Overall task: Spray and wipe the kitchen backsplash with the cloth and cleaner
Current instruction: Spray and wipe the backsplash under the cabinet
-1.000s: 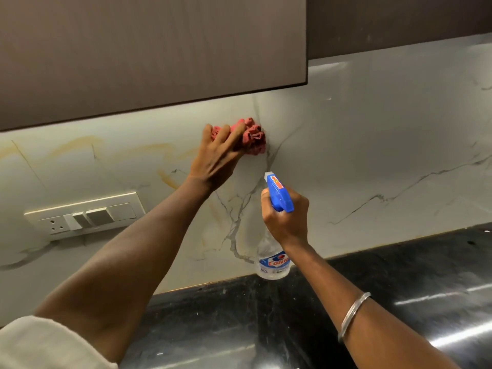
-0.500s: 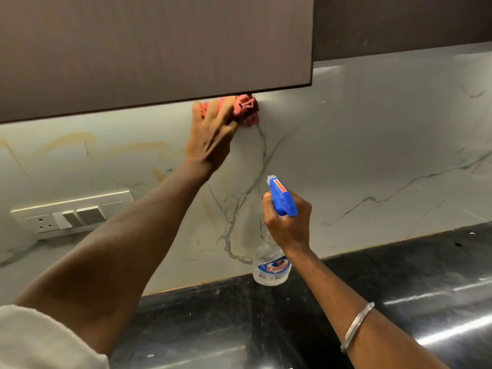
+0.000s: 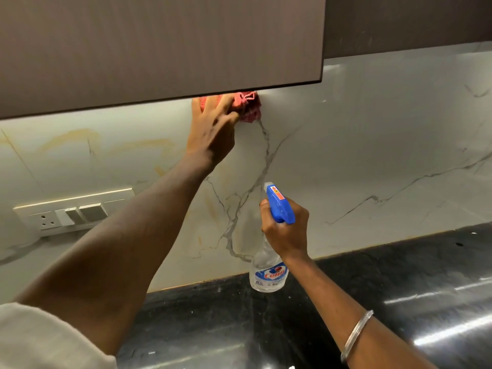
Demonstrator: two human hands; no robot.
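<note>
My left hand [image 3: 213, 131] presses a crumpled red cloth [image 3: 247, 105] flat against the white marble backsplash [image 3: 372, 155], right under the bottom edge of the upper cabinet. The cabinet edge hides the top of the cloth and my fingertips. My right hand [image 3: 286, 233] grips the neck of a clear spray bottle [image 3: 269, 272] with a blue trigger head [image 3: 279, 205], held upright just in front of the wall above the counter, below and right of the cloth.
A brown upper cabinet [image 3: 159, 49] hangs low over the wall. A white switch and socket plate [image 3: 72, 211] sits on the backsplash at the left. The glossy black stone counter [image 3: 399, 288] runs along the bottom.
My left hand has slid the cloth up the wall from mid-height to the cabinet's underside. The right hand and bottle have stayed nearly still.
</note>
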